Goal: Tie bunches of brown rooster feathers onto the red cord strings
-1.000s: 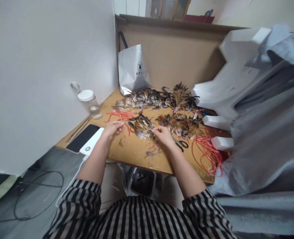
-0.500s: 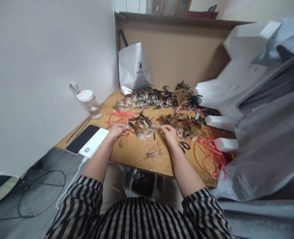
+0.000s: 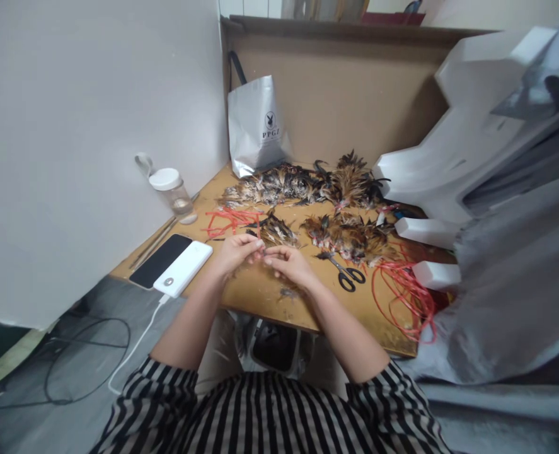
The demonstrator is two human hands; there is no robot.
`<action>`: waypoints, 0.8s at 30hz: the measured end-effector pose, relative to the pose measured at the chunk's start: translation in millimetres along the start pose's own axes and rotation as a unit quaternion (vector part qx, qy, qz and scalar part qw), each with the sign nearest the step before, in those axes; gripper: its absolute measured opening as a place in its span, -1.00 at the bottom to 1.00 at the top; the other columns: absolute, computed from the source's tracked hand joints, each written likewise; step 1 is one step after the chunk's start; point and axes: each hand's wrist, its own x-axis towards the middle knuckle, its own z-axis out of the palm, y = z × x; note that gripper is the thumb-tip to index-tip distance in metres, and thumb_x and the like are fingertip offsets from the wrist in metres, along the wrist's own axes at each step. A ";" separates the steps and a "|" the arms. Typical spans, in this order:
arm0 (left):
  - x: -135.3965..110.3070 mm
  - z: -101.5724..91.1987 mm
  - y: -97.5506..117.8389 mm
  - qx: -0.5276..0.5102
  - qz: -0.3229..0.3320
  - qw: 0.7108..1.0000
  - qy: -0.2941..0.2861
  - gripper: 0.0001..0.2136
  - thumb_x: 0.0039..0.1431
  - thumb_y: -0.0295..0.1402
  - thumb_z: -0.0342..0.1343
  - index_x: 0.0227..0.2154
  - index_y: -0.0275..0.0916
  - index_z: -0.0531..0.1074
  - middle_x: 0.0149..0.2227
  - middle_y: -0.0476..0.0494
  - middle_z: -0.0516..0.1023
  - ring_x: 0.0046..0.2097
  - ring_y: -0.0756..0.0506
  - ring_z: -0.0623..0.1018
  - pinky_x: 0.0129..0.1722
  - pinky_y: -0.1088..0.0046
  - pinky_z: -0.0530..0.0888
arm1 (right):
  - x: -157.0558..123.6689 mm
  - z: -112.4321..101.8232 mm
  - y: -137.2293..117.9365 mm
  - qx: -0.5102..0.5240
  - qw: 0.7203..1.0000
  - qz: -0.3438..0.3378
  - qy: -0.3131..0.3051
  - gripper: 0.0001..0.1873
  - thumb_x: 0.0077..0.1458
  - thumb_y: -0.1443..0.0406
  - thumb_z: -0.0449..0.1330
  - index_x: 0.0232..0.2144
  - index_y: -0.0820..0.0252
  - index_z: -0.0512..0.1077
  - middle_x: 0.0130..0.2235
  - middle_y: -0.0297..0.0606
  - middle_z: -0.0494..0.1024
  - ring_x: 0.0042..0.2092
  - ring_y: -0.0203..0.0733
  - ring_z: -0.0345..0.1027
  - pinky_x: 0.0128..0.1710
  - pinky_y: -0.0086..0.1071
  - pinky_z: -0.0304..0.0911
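My left hand and my right hand meet over the near middle of the wooden table, fingers curled and pinched together on something small I cannot make out. Just behind them lies a small pile of brown feathers. Red strings lie to the left of that pile. More feather bundles lie to the right, and a long row of feathers runs along the back. Black scissors rest to the right of my right hand.
A white power bank and a black phone lie at the table's left edge, a capped jar behind them. A silver bag stands at the back. Red cord and white foam blocks crowd the right.
Both hands have come together at the table's near middle; before, they were apart, the left by the red strings and the right by the feather pile. The scissors now show uncovered.
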 end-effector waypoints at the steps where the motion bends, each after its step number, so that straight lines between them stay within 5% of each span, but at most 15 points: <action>1: -1.2 0.9 0.4 0.000 0.000 1.000 -0.004 -0.71 -0.11 -0.15 0.14 -0.47 -0.33 0.45 -0.58 -0.09 0.45 -0.55 0.05 0.38 -0.55 0.54 0.30 | 0.0 3.5 2.1 -0.007 1.000 0.006 -0.006 -0.63 -0.19 0.16 0.22 -0.29 0.22 0.41 -0.49 -0.34 0.47 -0.66 -0.49 0.14 -0.71 -0.57 -0.05; 6: -7.3 1.7 -1.8 -0.003 -0.009 1.000 -0.022 -0.73 -0.14 -0.18 0.17 -0.47 -0.32 0.43 -0.57 -0.09 0.45 -0.53 0.04 0.39 -0.51 0.53 0.32 | -0.3 11.6 11.3 -0.001 1.000 -0.003 0.025 -0.75 -0.14 0.15 0.18 -0.51 0.25 0.41 -0.58 -0.37 0.44 -0.70 -0.51 0.06 -0.73 -0.58 -0.09; 17: -9.6 -0.7 -10.4 -0.019 -0.047 0.998 -0.043 -0.63 -0.25 -0.29 0.25 -0.31 -0.33 0.41 -0.51 -0.08 0.46 -0.53 0.07 0.39 -0.51 0.55 0.31 | -10.2 10.4 9.5 0.056 0.998 0.007 0.042 -0.72 -0.20 0.13 0.22 -0.55 0.26 0.37 -0.61 -0.36 0.42 -0.70 -0.50 0.05 -0.74 -0.57 -0.11; 24: -10.2 -8.7 -10.7 -0.027 -0.072 0.997 0.000 -0.61 -0.29 -0.24 0.27 -0.34 -0.34 0.43 -0.51 -0.10 0.48 -0.52 0.05 0.41 -0.49 0.53 0.34 | -13.4 3.1 19.2 0.140 0.989 0.041 0.028 -0.70 -0.20 0.11 0.23 -0.53 0.24 0.33 -0.61 -0.39 0.38 -0.71 -0.51 -0.04 -0.76 -0.57 -0.22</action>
